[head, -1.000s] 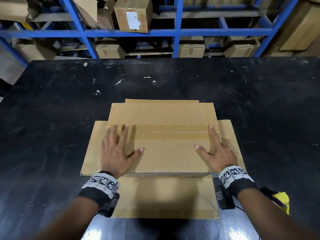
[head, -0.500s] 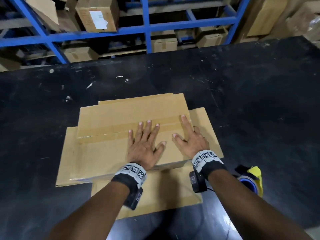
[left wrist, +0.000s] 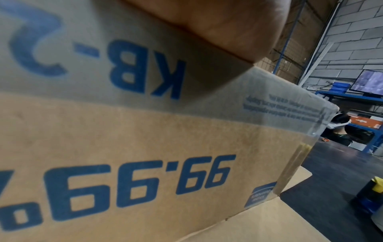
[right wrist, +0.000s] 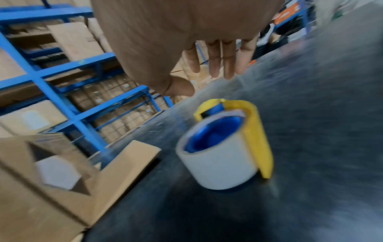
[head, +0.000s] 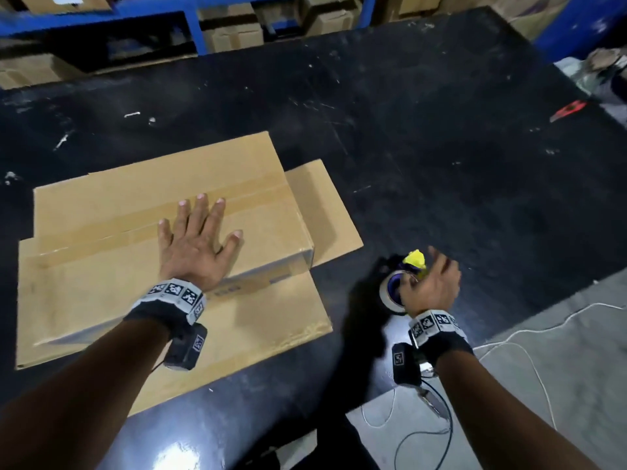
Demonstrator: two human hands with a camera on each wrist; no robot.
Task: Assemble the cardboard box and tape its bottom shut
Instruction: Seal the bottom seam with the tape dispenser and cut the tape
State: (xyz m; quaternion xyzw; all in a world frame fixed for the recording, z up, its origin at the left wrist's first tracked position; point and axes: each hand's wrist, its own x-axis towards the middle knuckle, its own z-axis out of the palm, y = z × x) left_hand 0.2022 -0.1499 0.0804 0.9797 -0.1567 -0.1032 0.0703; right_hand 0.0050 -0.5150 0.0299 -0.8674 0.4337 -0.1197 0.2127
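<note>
The cardboard box (head: 112,212) stands bottom up on the black table, its two bottom flaps folded together and its outer flaps lying flat around it. My left hand (head: 198,240) lies flat on the seam with fingers spread, pressing the flaps down. The left wrist view shows the box's side (left wrist: 145,147) with blue print. A tape dispenser (right wrist: 225,147), yellow and blue with a roll of tape, stands on the table to the right of the box. My right hand (head: 432,283) hovers just over the tape dispenser (head: 402,283), fingers straight (right wrist: 219,60), holding nothing.
Blue shelving (head: 190,15) with cardboard cartons runs along the table's far side. A red cutter (head: 568,110) lies at the far right of the table (head: 441,147). The table's near right corner ends at grey floor with a white cord (head: 543,334). Another person (left wrist: 340,131) stands far off.
My right hand has left the box and swung right to above the tape dispenser. My left hand slid to the middle of the seam. The head view has turned right.
</note>
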